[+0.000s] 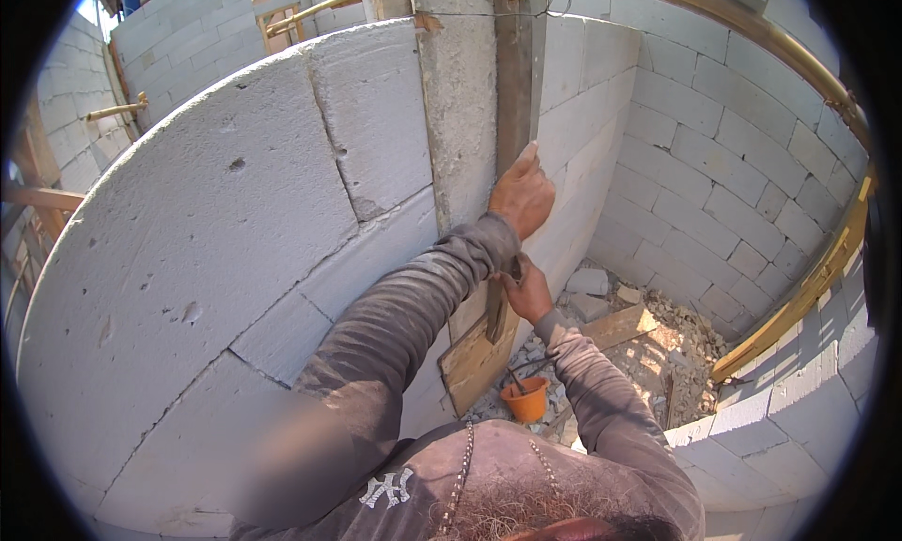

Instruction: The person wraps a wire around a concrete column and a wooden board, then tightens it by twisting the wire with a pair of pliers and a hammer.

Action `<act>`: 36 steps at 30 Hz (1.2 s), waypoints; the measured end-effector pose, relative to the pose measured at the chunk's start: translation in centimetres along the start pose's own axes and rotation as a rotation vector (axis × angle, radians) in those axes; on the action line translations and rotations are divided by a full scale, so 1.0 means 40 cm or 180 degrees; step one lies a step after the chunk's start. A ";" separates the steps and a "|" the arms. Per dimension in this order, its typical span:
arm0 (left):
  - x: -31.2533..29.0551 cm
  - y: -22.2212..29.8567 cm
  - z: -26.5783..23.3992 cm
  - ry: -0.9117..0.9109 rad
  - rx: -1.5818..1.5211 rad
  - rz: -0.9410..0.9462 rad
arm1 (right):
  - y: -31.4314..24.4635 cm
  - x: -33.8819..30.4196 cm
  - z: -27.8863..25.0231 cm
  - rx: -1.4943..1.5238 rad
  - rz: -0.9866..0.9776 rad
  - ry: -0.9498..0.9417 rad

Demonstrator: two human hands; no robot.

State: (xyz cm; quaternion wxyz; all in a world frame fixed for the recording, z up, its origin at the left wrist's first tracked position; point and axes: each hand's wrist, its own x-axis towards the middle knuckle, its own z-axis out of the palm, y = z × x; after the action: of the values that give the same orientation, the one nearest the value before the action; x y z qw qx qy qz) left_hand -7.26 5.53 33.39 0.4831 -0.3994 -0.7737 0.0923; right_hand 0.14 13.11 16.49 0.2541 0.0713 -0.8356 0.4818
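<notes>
A long, narrow wooden plank (516, 90) stands upright along the side of a rough grey concrete column (458, 100). My left hand (522, 193) is closed around the plank at mid-height, its thumb side upward. Lower down, my right hand (528, 290) grips the same plank with curled fingers. The plank's lower end shows below my right hand, beside a wider wooden board (477, 361) at the column's foot. My left sleeve hides part of the column.
White block walls (216, 193) join the column on both sides. An orange bucket (526, 400) sits below among rubble (672, 363), near a loose board (615, 327). Along the right runs a yellowish timber (808, 292); a bamboo pole (742, 20) crosses the upper right.
</notes>
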 end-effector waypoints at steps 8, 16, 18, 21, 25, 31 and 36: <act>-0.007 -0.010 0.034 0.0374 0.0090 0.0044 | -0.001 0.008 -0.007 0.0013 -0.0077 -0.0133; -0.003 -0.011 0.034 0.0338 0.0065 0.0078 | -0.041 0.055 -0.171 -0.1024 -0.0423 -0.0416; -0.002 -0.010 0.035 0.0430 -0.0006 0.0085 | -0.113 0.114 -0.276 -0.1945 -0.0852 0.0052; -0.010 -0.009 0.036 0.0428 0.0155 0.0094 | -0.324 0.211 -0.404 -0.2059 -0.2037 0.1289; -0.013 -0.015 0.035 0.0299 0.0418 0.0140 | -0.556 0.356 -0.488 -0.2949 -0.3755 0.1922; -0.009 -0.016 0.048 0.0322 0.0179 0.0159 | -0.751 0.437 -0.513 -0.4388 -0.4438 0.1813; -0.009 -0.008 0.045 0.0405 0.0126 0.0125 | -0.727 0.500 -0.532 -0.4764 -0.4525 0.1512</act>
State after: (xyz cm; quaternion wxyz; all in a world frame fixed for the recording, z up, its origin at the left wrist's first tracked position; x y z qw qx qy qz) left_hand -8.85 5.51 32.39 0.5372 -0.4100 -0.7314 0.0915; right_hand 1.06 18.26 57.37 0.6136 0.2732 -0.6147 -0.4136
